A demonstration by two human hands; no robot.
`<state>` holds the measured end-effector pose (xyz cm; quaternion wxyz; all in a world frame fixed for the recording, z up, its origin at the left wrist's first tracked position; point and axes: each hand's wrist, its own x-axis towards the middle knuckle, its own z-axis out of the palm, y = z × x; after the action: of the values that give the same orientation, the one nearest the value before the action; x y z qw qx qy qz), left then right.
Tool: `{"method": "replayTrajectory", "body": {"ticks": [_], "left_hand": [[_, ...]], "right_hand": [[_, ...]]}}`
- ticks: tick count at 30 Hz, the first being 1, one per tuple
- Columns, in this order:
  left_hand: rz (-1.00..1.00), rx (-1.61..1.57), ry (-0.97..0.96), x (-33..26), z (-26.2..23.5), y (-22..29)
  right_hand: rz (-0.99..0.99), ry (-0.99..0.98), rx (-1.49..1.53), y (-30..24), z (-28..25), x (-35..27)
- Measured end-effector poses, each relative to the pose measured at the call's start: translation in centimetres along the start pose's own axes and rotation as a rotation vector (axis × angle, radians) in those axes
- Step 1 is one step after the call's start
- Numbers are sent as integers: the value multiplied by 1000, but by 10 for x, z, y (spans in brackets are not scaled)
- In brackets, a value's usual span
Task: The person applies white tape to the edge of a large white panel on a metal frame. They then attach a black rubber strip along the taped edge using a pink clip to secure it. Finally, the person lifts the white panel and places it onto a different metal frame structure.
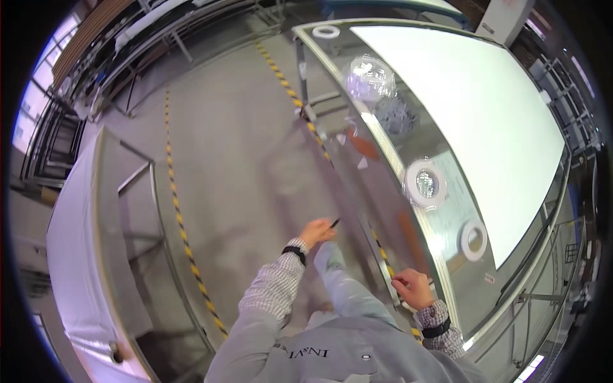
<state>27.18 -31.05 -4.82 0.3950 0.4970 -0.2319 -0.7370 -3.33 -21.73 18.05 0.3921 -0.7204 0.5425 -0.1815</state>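
Observation:
My left hand (317, 233) is closed around a short, thin black object (335, 223), of which only the end sticks out; its kind cannot be made out. Below it are the floor and my outstretched leg. My right hand (414, 287) hangs by the near edge of the glass-topped table (440, 255), its fingers curled inward; whether anything lies in them is hidden. On the table's near strip are a white tape roll (474, 240) and a larger white roll (426, 184). Dark cuffs of checked sleeves show at both wrists.
A large white sheet (466, 115) covers much of the table. Clear wrapped rolls (370, 78), a grey crumpled heap (394, 115) and another white ring (326, 31) lie farther along. Left stands a cloth-covered table (76, 255). Yellow-black tape (181, 236) lines the floor; racks (185, 48) stand behind.

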Motion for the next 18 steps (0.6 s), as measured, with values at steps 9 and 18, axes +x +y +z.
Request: {"method": "replayTrajectory", "body": {"ticks": [9,18], "left_hand": [[-74,196,85,119,-86,208],[-70,589,387,157,-361,407]], "right_hand": [[-50,103,43,-81,-35,251],[-310,-18,-68,-143,-11,590]]}}
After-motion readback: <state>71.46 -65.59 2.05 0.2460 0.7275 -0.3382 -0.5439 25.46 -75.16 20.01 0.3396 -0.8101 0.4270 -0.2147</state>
